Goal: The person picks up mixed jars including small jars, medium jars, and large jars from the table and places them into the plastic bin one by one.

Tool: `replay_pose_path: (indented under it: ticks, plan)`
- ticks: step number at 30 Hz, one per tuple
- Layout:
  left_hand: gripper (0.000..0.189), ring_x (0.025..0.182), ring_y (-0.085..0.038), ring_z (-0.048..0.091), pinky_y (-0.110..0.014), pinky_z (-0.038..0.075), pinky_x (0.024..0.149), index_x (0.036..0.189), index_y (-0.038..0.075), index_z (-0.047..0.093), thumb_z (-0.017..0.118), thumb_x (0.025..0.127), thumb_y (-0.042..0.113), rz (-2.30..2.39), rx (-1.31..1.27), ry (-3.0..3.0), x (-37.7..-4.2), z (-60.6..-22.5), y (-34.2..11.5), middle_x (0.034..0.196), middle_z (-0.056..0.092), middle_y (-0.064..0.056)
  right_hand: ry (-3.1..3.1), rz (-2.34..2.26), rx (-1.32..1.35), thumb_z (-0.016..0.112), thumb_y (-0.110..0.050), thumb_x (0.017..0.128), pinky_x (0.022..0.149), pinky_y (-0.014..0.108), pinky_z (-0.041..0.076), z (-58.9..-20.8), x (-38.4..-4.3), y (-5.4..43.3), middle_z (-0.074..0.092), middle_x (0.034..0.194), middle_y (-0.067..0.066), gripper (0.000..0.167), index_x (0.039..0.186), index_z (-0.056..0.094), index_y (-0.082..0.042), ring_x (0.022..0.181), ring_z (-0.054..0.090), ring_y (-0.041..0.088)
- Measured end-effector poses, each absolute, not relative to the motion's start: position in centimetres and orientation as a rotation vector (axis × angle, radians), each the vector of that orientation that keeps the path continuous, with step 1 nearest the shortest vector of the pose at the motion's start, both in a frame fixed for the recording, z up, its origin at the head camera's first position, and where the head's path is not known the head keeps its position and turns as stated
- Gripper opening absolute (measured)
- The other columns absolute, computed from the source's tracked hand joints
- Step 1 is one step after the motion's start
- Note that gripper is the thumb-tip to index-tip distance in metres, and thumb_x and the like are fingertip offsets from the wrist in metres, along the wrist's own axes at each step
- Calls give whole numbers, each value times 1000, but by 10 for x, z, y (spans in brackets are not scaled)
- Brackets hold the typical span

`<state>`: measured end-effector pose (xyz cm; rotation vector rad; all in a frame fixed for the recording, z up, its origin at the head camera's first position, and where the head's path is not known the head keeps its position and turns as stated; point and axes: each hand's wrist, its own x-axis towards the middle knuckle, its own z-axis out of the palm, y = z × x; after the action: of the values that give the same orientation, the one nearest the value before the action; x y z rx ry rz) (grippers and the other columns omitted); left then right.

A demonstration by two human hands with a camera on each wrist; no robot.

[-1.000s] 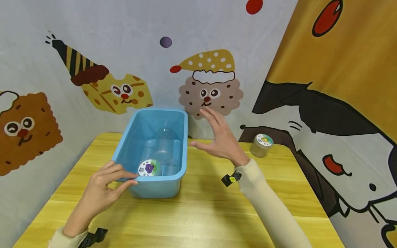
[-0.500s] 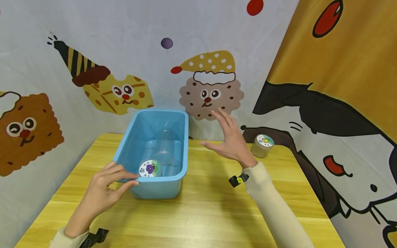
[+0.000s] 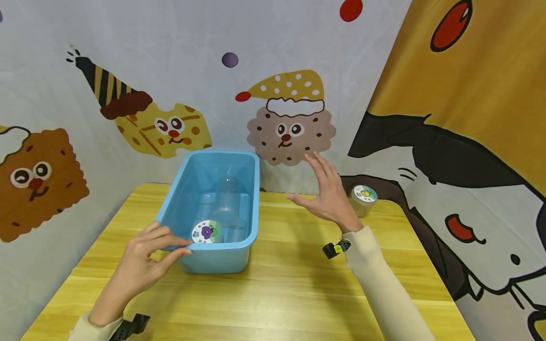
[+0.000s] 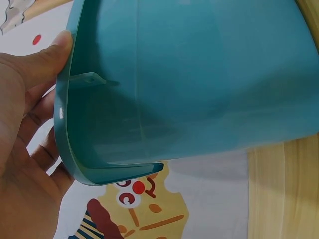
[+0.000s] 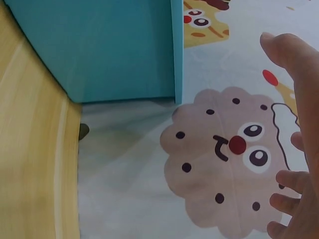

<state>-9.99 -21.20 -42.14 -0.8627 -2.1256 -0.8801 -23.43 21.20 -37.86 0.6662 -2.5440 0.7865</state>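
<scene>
A blue plastic bin stands on the wooden table. My left hand pinches its near rim at the left corner; in the left wrist view the thumb lies on the rim edge with fingers behind it. Inside the bin is a clear jar with a purple-flower label on its lid, and other clear containers lie behind it. My right hand hovers over the table right of the bin, fingers spread, holding nothing. Just beyond its wrist, a clear jar with a yellow-flower lid stands upright, partly covered by the hand.
The wooden table extends around the bin. A cloth backdrop printed with cartoon cookies hangs directly behind the table. Along the right side hangs a yellow and grey cartoon cloth.
My right hand has moved right, away from the bin and toward the jar at the back right. The left hand keeps its hold on the bin rim.
</scene>
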Motion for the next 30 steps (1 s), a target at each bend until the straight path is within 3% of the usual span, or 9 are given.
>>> replay_pose_path:
  ticks: [7,14,20,25,30]
  plan:
    - [11,74,1,42,-15,33,67,90,22,82,86,81,26,-887,-868,-2128,-100,-421,-211,78,66,15,-2587,803,607,82,-58,81,118,71,20,-383,-234,223,19,172,4,104,163,20,-41,157,19,36]
    - [12,74,1,42,-16,33,66,90,21,83,86,79,24,-891,-867,-2129,-99,-421,-212,78,67,15,-2619,792,555,80,-61,81,120,70,18,-387,-234,230,15,173,-2,104,163,17,-43,158,16,33]
    - [12,72,-3,45,-14,33,68,90,21,83,87,79,23,-896,-869,-2123,-99,-422,-212,79,68,14,-2627,788,530,80,-61,80,119,70,18,-390,-235,235,19,172,6,105,164,22,-37,157,18,36]
    - [14,73,0,42,-14,32,68,90,21,83,88,77,21,-891,-868,-2130,-99,-422,-212,78,67,14,-2620,771,517,82,-57,80,118,72,19,-392,-236,241,21,171,9,105,164,27,-27,156,21,39]
    - [17,74,1,41,-14,32,68,91,21,82,89,75,18,-887,-867,-2137,-100,-421,-211,78,66,15,-2613,755,504,82,-56,80,118,71,19,-394,-238,248,20,171,7,106,164,25,-30,155,21,39]
